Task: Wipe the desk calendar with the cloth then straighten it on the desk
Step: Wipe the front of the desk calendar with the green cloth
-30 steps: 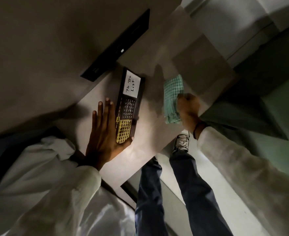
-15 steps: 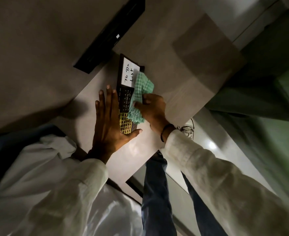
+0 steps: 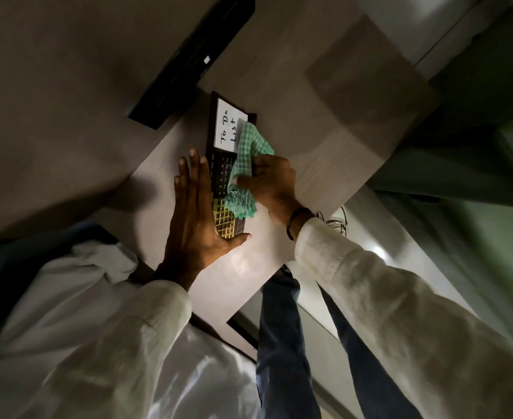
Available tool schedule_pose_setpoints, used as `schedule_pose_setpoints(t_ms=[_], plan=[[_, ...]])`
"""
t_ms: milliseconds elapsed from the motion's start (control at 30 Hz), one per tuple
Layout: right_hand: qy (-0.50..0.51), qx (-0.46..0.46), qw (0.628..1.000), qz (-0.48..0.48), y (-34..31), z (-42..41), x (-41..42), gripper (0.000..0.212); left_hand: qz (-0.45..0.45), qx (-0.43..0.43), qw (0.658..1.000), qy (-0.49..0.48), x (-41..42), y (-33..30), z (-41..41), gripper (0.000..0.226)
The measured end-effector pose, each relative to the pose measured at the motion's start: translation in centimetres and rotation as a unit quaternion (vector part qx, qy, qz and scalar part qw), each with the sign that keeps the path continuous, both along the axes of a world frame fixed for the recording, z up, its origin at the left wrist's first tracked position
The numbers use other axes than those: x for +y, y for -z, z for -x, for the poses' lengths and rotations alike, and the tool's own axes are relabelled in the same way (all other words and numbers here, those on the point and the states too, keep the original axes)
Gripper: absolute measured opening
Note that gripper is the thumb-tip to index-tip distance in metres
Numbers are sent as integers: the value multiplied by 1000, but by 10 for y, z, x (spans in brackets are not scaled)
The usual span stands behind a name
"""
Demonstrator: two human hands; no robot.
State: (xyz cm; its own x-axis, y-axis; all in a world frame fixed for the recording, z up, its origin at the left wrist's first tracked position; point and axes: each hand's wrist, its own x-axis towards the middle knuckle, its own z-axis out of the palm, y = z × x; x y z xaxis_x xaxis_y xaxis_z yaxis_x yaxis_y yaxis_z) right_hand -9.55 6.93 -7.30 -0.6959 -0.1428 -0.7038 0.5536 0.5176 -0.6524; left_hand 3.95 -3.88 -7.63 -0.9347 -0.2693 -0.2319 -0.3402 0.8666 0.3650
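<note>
A dark desk calendar (image 3: 220,173) lies flat on the pale desk (image 3: 325,122), with a white "To Do List" card at its far end and a yellow grid at its near end. My left hand (image 3: 197,219) rests flat along the calendar's left edge, fingers straight, thumb across its near end. My right hand (image 3: 270,182) grips a green checked cloth (image 3: 247,167) and presses it on the calendar's right half. The cloth hides part of the date grid.
A long black bar (image 3: 188,58) lies on the desk beyond the calendar, against the wall. The desk's right edge drops to the floor, where my blue trouser legs (image 3: 279,343) and a shoe (image 3: 335,222) show. A green surface (image 3: 491,237) lies to the right.
My right hand brought the cloth from the bare desk on the right onto the calendar, and now it sits slightly farther up it. My left hand has stayed at the calendar's left edge.
</note>
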Motion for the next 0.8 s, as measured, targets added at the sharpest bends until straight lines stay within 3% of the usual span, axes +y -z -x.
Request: schedule_pose_setpoints(t_ms=[433,567,700,800], plan=[[27,11,999,24,-5,1,-9,20,20,26,999,0,-3,8,-1,143],[-9,65,997,37,-6,-1,-8,6,4,14,1000,-5,-4,4,2,145],[-38,91,995,-26,3,7,-9,9,2,9,1000,0,-4,3,3,144],[-71,126,990,4,2,1,-9,9,-2,18,1000,-2,-4,5,2,145]])
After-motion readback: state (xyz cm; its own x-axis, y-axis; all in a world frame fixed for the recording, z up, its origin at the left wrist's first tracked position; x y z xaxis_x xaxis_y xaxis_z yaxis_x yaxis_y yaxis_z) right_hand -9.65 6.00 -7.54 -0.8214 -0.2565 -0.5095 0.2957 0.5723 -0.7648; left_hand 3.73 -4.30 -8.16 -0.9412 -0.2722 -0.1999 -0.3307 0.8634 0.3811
